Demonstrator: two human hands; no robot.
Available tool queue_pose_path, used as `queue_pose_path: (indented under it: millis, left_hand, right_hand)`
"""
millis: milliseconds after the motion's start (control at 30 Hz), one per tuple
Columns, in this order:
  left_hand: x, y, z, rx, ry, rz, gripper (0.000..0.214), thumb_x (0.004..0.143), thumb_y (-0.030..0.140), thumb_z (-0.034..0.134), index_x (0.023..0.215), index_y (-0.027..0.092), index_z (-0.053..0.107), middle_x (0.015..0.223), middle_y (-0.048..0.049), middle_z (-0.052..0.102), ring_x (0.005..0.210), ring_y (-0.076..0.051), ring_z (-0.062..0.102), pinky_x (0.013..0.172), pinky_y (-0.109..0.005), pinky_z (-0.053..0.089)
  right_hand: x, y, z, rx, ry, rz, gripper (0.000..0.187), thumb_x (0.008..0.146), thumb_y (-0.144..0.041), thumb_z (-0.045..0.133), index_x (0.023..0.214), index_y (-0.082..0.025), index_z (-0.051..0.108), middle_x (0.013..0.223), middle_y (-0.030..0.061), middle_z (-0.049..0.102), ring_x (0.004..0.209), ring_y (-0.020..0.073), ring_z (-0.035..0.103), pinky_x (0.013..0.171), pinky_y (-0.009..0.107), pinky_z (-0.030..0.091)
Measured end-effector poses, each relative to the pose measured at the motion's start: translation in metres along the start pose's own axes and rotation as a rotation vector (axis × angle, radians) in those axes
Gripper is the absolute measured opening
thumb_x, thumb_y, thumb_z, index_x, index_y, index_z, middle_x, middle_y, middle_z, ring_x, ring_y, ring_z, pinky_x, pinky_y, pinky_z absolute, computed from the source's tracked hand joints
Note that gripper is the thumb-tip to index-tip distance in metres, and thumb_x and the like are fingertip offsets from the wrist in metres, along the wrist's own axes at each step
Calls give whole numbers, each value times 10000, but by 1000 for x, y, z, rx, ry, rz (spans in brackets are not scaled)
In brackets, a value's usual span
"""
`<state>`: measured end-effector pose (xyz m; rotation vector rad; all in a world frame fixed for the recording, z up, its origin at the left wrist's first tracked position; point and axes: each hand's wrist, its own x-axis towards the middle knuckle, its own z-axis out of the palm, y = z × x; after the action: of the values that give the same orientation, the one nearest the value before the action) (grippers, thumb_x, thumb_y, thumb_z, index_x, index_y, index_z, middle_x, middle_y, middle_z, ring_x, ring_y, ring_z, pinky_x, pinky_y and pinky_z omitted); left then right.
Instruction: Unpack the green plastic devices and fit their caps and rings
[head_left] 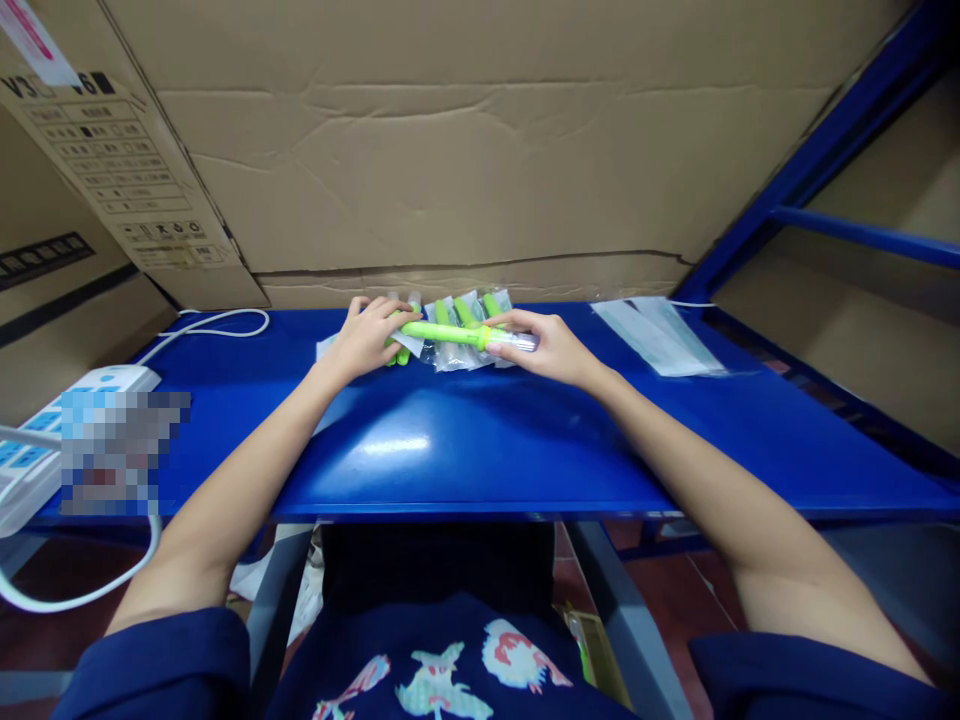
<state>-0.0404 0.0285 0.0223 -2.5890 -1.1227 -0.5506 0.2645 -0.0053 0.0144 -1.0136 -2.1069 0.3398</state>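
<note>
A green stick is held up over the blue table. The left hand, palm down, grips one end; the right hand pinches its clear end. Both hands reach forward. Cardboard at the left says "V3".

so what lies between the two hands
In the head view, a green tube spans from the left hand to the right hand, with clear-bagged green items behind it.
</note>
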Motion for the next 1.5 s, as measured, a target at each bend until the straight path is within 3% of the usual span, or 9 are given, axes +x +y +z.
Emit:
queue_pose_path:
  millis: [333,567,700,900,1067,1167,1500]
  left_hand:
    - [2,13,-5,69,-27,14,425,875,198,526,1281,194,650,1234,-135,712,1150,-322,628,950,-489,361]
    - [2,28,0,65,-58,85,399,942,262,510,1305,154,638,1266,-150,712,1139,-320,662,961,-478,376]
    - [3,37,3,59,-115,113,418,946,278,518,1323,134,629,1242,-153,724,1115,-322,680,949,-463,391]
    - [5,35,1,58,-138,75,442,937,222,471,1347,144,618,1221,-149,740,1102,-321,697,931,-458,402]
    - [3,16,2,103,-89,-22,474,878,188,488,1329,164,628,1224,-155,739,1115,-318,695,928,-460,409]
    - [2,10,4,113,-89,-54,474,872,187,493,1326,154,626,1208,-157,743,1119,-315,693,932,-456,407]
    - [2,25,3,92,-112,-3,427,884,193,485,1276,140,647,1169,-152,751,1082,-312,702,914,-446,406]
  right_hand:
    - [-2,-1,7,-21,-26,-18,494,844,-509,679,1167,-136,684,906,75,739,733,200,661,669,300,477]
    - [-4,-3,19,-94,60,-191,458,844,-461,730,1189,-191,597,1197,140,644,1046,277,642,836,403,559]
    - [-7,-5,29,-91,62,-205,434,864,-475,724,1174,-215,567,1251,154,577,1203,308,573,870,439,569]
    - [-6,-10,27,-50,88,-200,410,850,-469,743,1120,-217,565,1187,137,605,1135,295,595,858,425,568]
    - [-3,-7,16,2,123,-52,356,885,-450,666,1112,-196,563,1127,124,647,883,226,659,739,382,587]
    - [-1,0,15,75,111,-36,361,882,-466,660,1101,-191,577,1093,116,671,894,221,679,770,374,611]
    - [-4,-4,21,130,85,-101,351,890,-472,672,1070,-172,652,1059,125,706,882,225,713,828,398,630]
